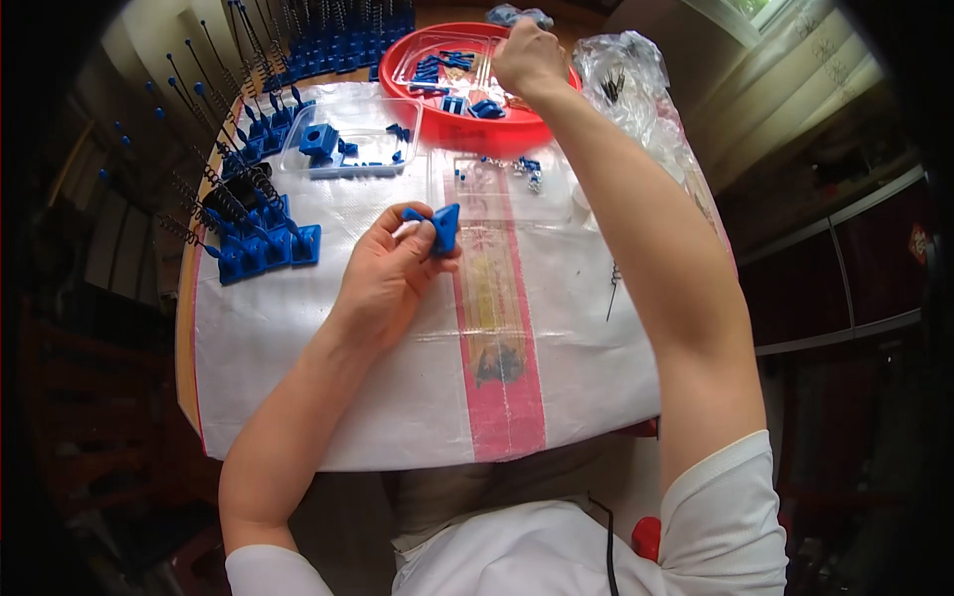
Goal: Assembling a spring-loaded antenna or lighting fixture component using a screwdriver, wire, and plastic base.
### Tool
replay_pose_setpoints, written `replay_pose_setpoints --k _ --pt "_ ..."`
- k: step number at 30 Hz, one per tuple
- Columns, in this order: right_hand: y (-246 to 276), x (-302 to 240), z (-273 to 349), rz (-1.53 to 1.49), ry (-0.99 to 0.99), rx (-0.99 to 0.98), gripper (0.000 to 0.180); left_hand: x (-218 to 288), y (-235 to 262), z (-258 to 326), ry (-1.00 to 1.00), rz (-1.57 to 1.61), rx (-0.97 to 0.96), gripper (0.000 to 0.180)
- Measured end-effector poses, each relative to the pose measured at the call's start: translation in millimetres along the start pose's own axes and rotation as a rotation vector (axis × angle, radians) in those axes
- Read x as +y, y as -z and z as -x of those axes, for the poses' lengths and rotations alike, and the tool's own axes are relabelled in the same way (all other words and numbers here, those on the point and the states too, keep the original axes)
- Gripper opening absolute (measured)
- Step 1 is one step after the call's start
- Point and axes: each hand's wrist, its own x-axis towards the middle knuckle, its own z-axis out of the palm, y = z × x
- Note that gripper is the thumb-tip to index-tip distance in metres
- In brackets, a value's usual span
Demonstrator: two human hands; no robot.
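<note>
My left hand [393, 260] is over the middle of the table, fingers closed around a small blue plastic part [445, 228] with a wedge-like shape and a hole in its face. Some white shows beside the thumb, too small to name. My right arm stretches to the far side, where my right hand [529, 62] is curled over the red round tray [545, 131] near its back right rim. Its fingertips are hidden, and so is whatever they hold. Just beyond it lies a clear bag with bluish contents [519, 16]. Blue plastic pieces [437, 72] lie inside the tray.
A clear plastic box [348, 171] with blue parts stands left of the tray. Blue bases with black springs [266, 243] line the left edge; more stand behind. Small metal and blue bits [527, 171] lie mid-table. A crumpled clear bag [636, 99] and a loose spring [612, 288] are right.
</note>
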Motion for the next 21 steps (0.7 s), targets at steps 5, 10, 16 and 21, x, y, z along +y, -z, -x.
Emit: replay_pose_setpoints --k 5,10,16,21 --pt "67.1 -4.9 101.1 -0.611 0.327 -0.134 0.024 2.1 0.3 1.9 0.053 0.135 -0.018 0.020" --pt "93.8 -1.5 189.5 -1.212 0.096 -0.429 0.015 1.5 1.3 5.1 0.069 0.101 -0.082 0.022" --pt "80.1 8.3 217.8 -1.165 0.303 -0.231 0.016 -5.6 -7.7 6.5 0.031 -0.075 -0.102 0.021" --pt "80.0 14.8 220.7 -1.073 0.362 -0.303 0.019 -8.8 -11.1 8.9 -0.041 -0.164 -0.078 0.019"
